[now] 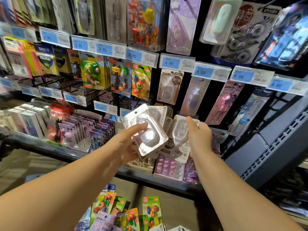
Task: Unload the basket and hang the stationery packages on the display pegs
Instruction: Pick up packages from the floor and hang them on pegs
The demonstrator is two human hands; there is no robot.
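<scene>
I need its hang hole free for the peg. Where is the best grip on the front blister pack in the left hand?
Probably pinch the flat rim along the right edge of the front blister pack, coming from the right. Its hang hole points up-left, the left hand covers the lower left, and the bubble bulges mid-face. The right hand holds another pack.

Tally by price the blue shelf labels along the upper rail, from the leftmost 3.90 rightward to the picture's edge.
3.90 labels: 3
4.90 labels: 2
5.50 label: 1
9.90 label: 1
Total: 7
</scene>
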